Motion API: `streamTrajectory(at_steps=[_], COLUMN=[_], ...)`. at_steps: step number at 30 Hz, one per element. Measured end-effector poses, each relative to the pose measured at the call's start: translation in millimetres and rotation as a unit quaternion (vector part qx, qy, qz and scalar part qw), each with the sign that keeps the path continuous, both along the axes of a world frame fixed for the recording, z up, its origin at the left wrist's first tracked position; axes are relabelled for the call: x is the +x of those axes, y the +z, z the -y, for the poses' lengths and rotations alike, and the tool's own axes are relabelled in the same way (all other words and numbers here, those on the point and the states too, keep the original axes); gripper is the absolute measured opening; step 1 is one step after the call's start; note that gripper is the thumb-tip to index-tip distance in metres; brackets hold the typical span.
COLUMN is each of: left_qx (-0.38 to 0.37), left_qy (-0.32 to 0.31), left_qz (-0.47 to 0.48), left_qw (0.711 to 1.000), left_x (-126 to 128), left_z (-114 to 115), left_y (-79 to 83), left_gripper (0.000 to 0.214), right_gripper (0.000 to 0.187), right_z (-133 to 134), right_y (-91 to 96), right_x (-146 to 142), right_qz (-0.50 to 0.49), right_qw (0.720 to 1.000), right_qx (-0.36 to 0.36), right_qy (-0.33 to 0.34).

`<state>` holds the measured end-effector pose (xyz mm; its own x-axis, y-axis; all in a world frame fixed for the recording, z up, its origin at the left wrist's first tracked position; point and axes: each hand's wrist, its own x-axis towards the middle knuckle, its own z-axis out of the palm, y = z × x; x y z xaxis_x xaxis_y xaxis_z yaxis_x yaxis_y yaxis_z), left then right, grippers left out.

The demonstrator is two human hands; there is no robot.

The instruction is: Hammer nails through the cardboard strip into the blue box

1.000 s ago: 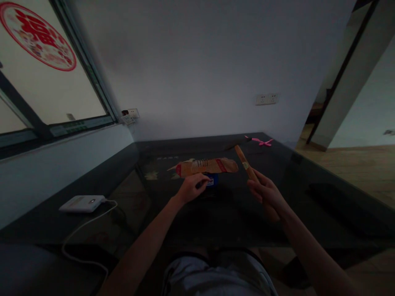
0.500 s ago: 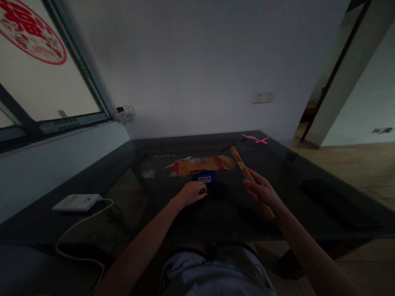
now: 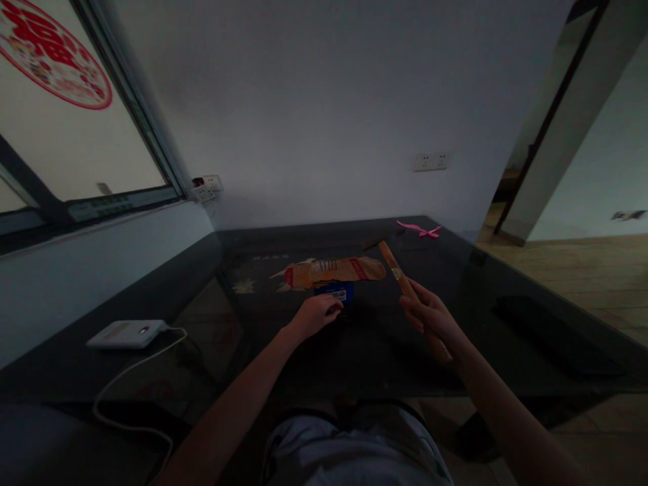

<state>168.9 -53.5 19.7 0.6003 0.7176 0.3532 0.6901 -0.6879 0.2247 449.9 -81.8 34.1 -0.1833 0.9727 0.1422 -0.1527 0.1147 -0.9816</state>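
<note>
A hammer (image 3: 395, 270) with a wooden handle and a dark head is in my right hand (image 3: 428, 312). My fingers wrap round the middle of the handle, and the head tilts up and away. My left hand (image 3: 318, 314) rests low over the table with its fingers curled together in a pinch. Whatever they hold, if anything, is too small and dark to make out. Just beyond those fingers sits a blue box (image 3: 344, 291) with a white label. Across its top lies a long, ragged tan-and-red piece (image 3: 334, 270), perhaps torn cardboard, with dark lines on it.
The glossy dark table (image 3: 283, 368) reaches the wall. At left lies a white device (image 3: 126, 334) with a white cable (image 3: 109, 388) running off the edge. A pink ribbon-like item (image 3: 425, 231) lies at the far right, and a black flat object (image 3: 557, 334) nearer on the right.
My left hand has shifted slightly to the right and up, in front of the blue box. My right hand and the hammer have barely moved.
</note>
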Motion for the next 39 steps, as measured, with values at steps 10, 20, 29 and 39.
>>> streamTrajectory(at_steps=[10,20,29,39], left_qx=[0.071,0.058,-0.023,-0.019], left_qy=[-0.066,0.039,0.025,0.024], left_qz=[0.223,0.363,0.338,0.304], left_qw=[0.97,0.929,0.941,0.952], left_x=[16.5,12.5,12.0,10.4], left_z=[11.1,-106.7,-103.4,-103.8], left_y=[56.5,73.2,43.5,38.3], left_gripper=[0.014,0.01,0.013,0.014], right_gripper=[0.079,0.074,0.076,0.077], right_z=[0.5,-0.4,-0.7,3.7], right_y=[0.8,-2.6,-4.1,-3.5], right_x=[-1.0,0.7,-2.8,-4.3], right_qz=[-0.001,0.014,0.015,0.041], right_qw=[1.0,1.0,1.0,0.999], right_qx=[-0.002,0.007,0.012,0.004], right_qy=[0.001,0.014,0.022,0.029])
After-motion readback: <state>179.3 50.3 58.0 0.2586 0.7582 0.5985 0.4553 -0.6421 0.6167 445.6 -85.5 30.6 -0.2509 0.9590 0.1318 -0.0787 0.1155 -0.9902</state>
